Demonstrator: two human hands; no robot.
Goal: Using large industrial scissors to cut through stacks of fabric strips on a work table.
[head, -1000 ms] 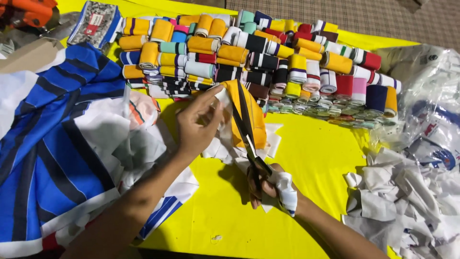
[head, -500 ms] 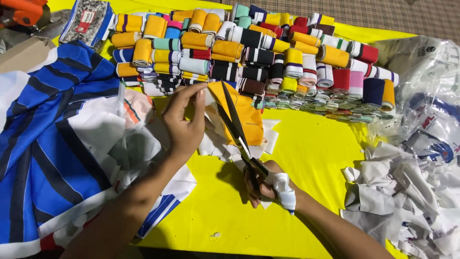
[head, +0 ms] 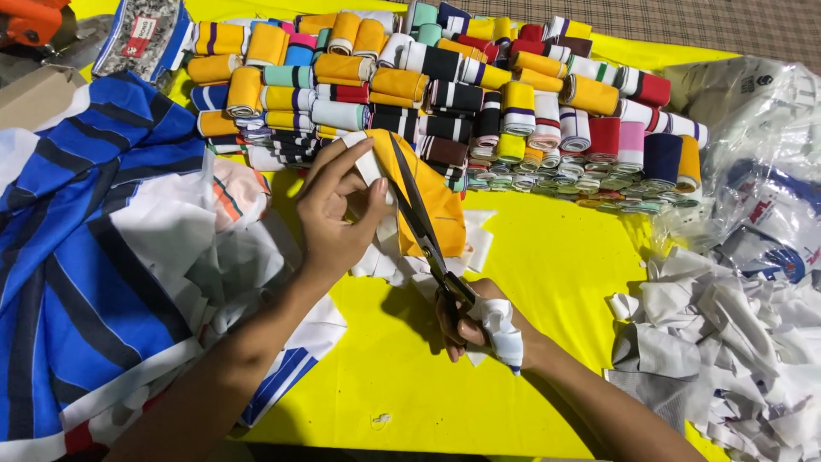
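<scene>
So the orange piece of fabric with white edging (head: 436, 201) sat on the yellow table cover (head: 556, 274), just in front of the big stack of rolled striped rib bands (head: 445, 77). The dark-bladed scissors (head: 423, 224) were open and lay well up the piece, so I judged the cut partly done with the top stretch left. My left hand (head: 338, 210) pinched the white edge at the top, fingers clenched on it. My right hand (head: 479, 325) gripped the scissor handles, with a white cloth wrap around the fingers. White offcuts (head: 389, 261) lay under the piece, and a larger heap of white scraps (head: 727, 334) sat off to the right. The blue striped cloth (head: 77, 257) was bunched on the left.
</scene>
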